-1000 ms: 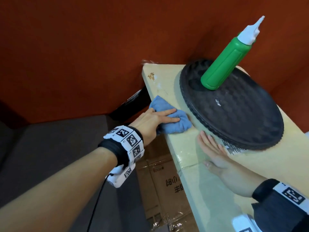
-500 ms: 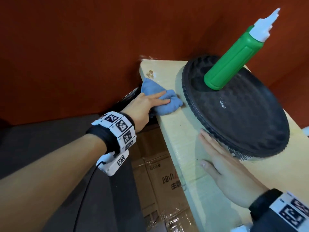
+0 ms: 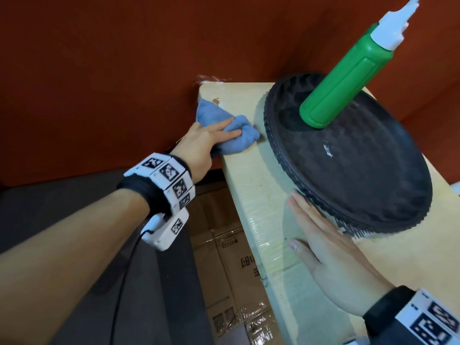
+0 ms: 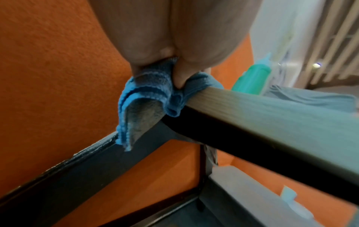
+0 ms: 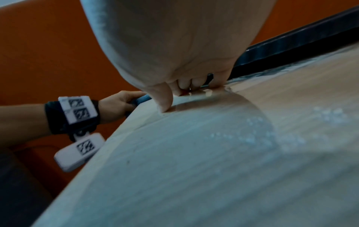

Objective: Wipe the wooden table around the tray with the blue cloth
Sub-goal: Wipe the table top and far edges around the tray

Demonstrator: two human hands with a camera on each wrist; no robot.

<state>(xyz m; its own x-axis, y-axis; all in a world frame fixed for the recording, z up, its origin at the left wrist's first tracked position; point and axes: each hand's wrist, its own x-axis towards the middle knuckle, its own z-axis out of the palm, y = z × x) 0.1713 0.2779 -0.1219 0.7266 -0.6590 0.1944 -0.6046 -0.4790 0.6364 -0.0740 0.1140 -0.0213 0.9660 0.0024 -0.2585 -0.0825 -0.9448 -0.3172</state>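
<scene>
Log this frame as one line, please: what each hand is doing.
left hand: presses blue cloth on wooden table far corner | right hand: flat on table against black tray rim | green bottle: on tray

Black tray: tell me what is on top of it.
A green squeeze bottle with a white nozzle stands on the black tray, toward its far side. A small white mark shows mid-tray. The bottle's base hides the surface beneath it.

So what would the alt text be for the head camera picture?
A person's left hand presses a blue cloth onto the far corner of a wooden table, beside a round black tray. A green bottle stands on the tray, and the right hand lies flat on the table at the tray's near edge.
</scene>
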